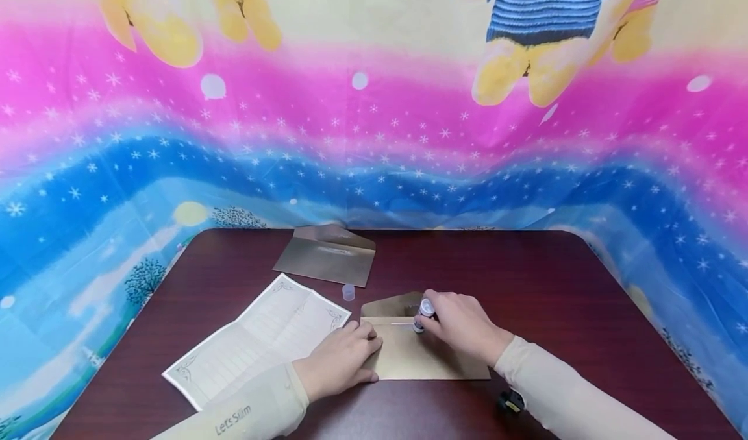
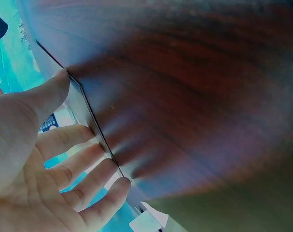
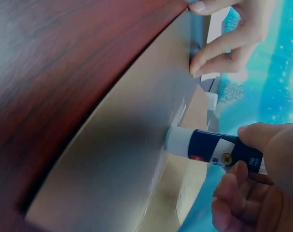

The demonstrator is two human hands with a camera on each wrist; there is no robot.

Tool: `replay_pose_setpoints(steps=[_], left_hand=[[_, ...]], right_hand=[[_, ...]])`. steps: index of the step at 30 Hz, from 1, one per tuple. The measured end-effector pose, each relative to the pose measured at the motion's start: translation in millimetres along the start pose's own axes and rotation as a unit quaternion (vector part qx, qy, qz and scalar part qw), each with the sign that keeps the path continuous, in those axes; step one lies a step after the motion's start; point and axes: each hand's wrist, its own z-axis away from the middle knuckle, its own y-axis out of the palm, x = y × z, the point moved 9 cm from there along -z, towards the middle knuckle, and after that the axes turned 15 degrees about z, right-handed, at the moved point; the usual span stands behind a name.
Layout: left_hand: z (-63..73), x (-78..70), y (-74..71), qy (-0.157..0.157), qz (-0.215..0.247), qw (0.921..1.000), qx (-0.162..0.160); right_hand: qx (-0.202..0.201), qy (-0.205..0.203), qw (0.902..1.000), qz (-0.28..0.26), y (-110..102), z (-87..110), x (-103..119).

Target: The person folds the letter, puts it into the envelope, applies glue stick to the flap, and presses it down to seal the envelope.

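Note:
A gold envelope (image 1: 432,359) with its flap folded up lies near the table's front edge. My right hand (image 1: 464,323) grips a blue-and-white glue stick (image 3: 218,149), its tip against the envelope just below the flap fold. A pale streak of glue (image 1: 402,324) runs left from the stick. With fingers spread and nearly straight, my left hand (image 1: 341,359) rests on the envelope's left edge; the left wrist view shows its fingertips (image 2: 118,186) along that edge.
A creased printed letter sheet (image 1: 257,342) with ornate corners lies at left, partly under the left forearm. Behind it are a second envelope (image 1: 327,261), flap up, and a small translucent cap (image 1: 349,292). A patterned cloth (image 1: 374,122) hangs behind the dark red table (image 1: 497,258).

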Motion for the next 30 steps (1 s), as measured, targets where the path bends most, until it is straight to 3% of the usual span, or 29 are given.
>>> replay_pose_setpoints(steps=[20, 23, 26, 28, 30], left_hand=[[-1.5, 1.3, -0.3, -0.006, 0.007, 0.9999, 0.007], [-1.9, 1.1, -0.6, -0.006, 0.011, 0.9999, 0.009], [-2.2, 1.2, -0.7, -0.007, 0.016, 0.9998, 0.010], [-2.2, 1.6, -0.6, -0.009, 0.022, 0.9996, 0.012], [-1.8, 2.3, 0.0, -0.014, 0.034, 0.9992, 0.018]], right_hand=[[0.010, 0.037, 0.9991, 0.020, -14.2, 12.9, -43.4], [-0.005, 0.065, 0.9976, -0.022, -23.4, 13.7, -54.8], [-0.033, 0.088, 0.9900, -0.105, -34.1, 13.7, -64.2], [-0.040, 0.091, 0.9774, -0.186, -36.4, 13.8, -67.3], [-0.032, 0.086, 0.9558, -0.279, -33.4, 14.6, -67.4]])
